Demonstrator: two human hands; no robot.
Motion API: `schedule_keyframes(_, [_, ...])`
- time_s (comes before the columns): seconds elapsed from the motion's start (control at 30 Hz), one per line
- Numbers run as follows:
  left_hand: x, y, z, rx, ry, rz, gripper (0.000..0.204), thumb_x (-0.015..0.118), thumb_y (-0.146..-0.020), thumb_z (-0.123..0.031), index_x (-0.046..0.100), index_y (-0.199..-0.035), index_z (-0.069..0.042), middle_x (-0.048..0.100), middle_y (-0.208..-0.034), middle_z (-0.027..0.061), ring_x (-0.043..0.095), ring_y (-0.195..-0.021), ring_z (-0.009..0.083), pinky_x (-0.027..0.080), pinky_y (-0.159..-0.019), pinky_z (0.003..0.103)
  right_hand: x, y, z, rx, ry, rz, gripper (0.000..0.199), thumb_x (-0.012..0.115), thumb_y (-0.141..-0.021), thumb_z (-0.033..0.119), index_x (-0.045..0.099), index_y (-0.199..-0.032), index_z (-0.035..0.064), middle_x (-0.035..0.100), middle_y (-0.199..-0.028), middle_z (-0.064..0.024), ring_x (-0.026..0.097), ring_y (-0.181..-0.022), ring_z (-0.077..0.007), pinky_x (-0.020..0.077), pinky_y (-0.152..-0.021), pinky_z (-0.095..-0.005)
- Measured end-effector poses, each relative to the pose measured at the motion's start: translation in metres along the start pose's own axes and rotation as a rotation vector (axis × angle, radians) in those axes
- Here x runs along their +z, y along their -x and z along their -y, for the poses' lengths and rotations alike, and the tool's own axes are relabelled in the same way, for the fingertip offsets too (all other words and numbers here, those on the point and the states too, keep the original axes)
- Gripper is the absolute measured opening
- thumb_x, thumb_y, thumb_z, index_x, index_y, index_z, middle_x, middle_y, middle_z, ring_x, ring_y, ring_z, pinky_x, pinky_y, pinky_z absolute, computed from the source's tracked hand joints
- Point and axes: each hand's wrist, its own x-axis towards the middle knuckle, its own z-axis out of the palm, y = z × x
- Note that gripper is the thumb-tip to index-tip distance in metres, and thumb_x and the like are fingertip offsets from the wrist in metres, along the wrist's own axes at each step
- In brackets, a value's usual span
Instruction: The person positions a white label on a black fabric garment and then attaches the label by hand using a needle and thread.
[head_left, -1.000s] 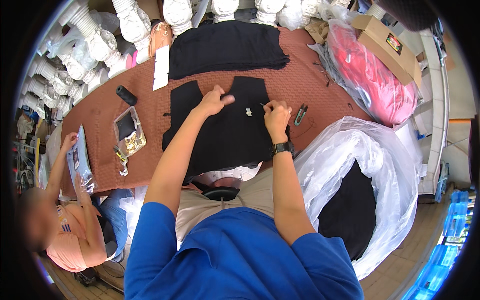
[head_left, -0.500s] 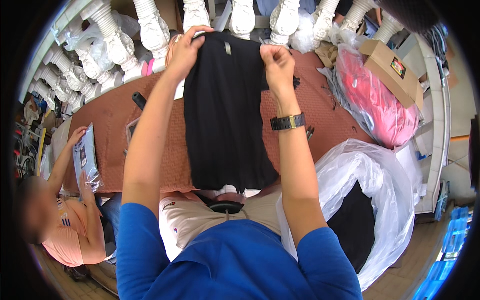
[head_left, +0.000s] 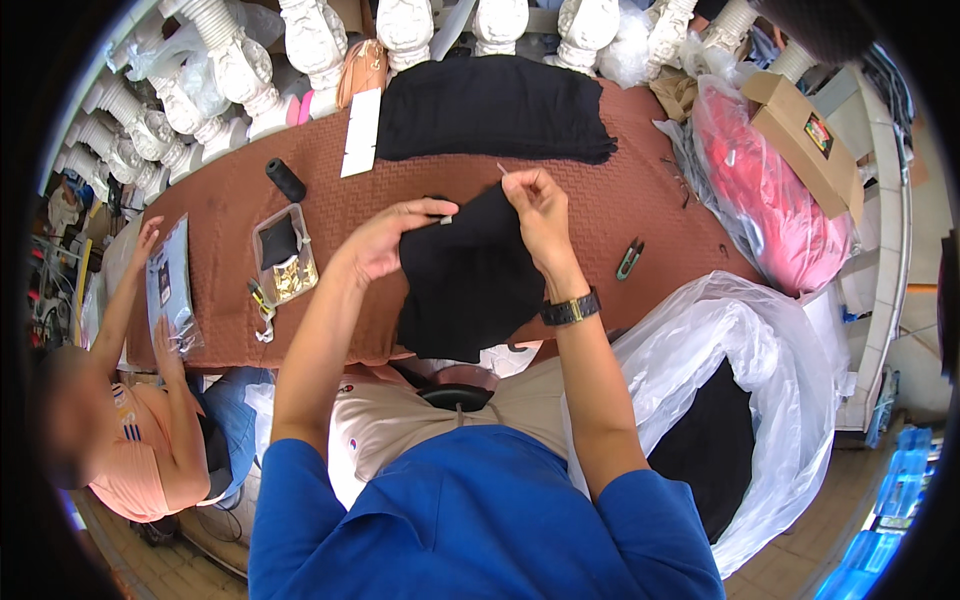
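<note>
A black garment (head_left: pixel 465 285) hangs between my hands over the table's near edge, its top edge bunched and a small light label showing there. My left hand (head_left: pixel 385 235) is closed on its upper left part, beside the label. Thumb and fingers of my right hand (head_left: pixel 540 210) pinch its upper right corner, and a thin pale strip (head_left: pixel 502 168) sticks up from those fingertips. Beyond my hands, a folded pile of black cloth (head_left: pixel 490 108) lies at the far side of the brown-covered table (head_left: pixel 590 195).
Green thread snips (head_left: pixel 629 259) lie at right. A clear plastic box (head_left: pixel 290 265) with gold pieces, a black spool (head_left: pixel 285 180) and a white card (head_left: pixel 361 133) are at left. A plastic bag (head_left: pixel 640 375) holds black cloth. A co-worker's hand (head_left: pixel 165 345) touches a packaged garment (head_left: pixel 170 285).
My hands have come down and nearer, lowering the black garment from its stretched-out position. It now hangs shorter and crumpled, uncovering the black pile, box and snips.
</note>
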Motion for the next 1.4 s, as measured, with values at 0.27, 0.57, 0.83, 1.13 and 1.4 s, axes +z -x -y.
schedule_keyframes(0.27, [0.053, 0.036, 0.030, 0.592, -0.668, -0.369, 0.029, 0.048, -0.107, -0.012, 0.070, -0.122, -0.003, 0.071, -0.119, 0.0057, 0.064, -0.110, 0.0163, 0.045, -0.100, 0.028, -0.040, 0.040, 0.023, 0.344, 0.194, 0.447, 0.003, 0.069, -0.096, 0.008, 0.068, -0.097, 0.0069, 0.067, -0.107, -0.0043, 0.062, -0.092, -0.0086, 0.0534, -0.077, -0.0275])
schedule_keyframes(0.57, [0.074, 0.053, 0.002, 0.757, -0.822, -0.335, 0.033, 0.043, -0.107, -0.007, 0.066, -0.131, -0.003, 0.067, -0.132, 0.0104, 0.060, -0.126, 0.0208, 0.041, -0.110, 0.032, -0.033, -0.004, 0.004, 0.294, -0.455, 0.103, 0.009, 0.061, -0.100, 0.007, 0.067, -0.104, 0.0020, 0.070, -0.107, -0.0120, 0.070, -0.099, -0.0212, 0.0575, -0.094, -0.0368])
schedule_keyframes(0.83, [0.074, 0.052, 0.006, 0.728, -0.738, -0.322, 0.047, 0.039, -0.101, 0.005, 0.052, -0.146, -0.002, 0.053, -0.150, 0.0115, 0.049, -0.139, 0.0221, 0.035, -0.117, 0.034, 0.011, 0.032, -0.013, 0.669, -0.423, 0.425, 0.029, 0.057, -0.095, -0.007, 0.067, -0.121, -0.0011, 0.073, -0.107, -0.0126, 0.072, -0.094, -0.0145, 0.0599, -0.078, -0.0229])
schedule_keyframes(1.13, [0.069, 0.046, 0.034, 0.710, -0.621, -0.451, 0.063, 0.069, -0.089, 0.004, 0.048, -0.148, 0.000, 0.056, -0.144, 0.0127, 0.053, -0.132, 0.0190, 0.038, -0.114, 0.034, -0.003, 0.059, -0.016, 0.586, -0.337, 0.391, 0.021, 0.064, -0.090, -0.008, 0.074, -0.107, -0.0007, 0.074, -0.100, -0.0054, 0.069, -0.088, -0.0106, 0.0566, -0.078, -0.0234])
schedule_keyframes(1.4, [0.071, 0.044, 0.042, 0.715, -0.618, -0.518, 0.067, 0.078, -0.081, 0.007, 0.051, -0.143, 0.001, 0.062, -0.132, 0.0130, 0.060, -0.121, 0.0173, 0.048, -0.105, 0.031, -0.012, 0.062, -0.015, 0.505, -0.333, 0.398, 0.022, 0.063, -0.089, -0.011, 0.076, -0.103, 0.0003, 0.074, -0.099, -0.0028, 0.068, -0.089, -0.0102, 0.0552, -0.081, -0.0242])
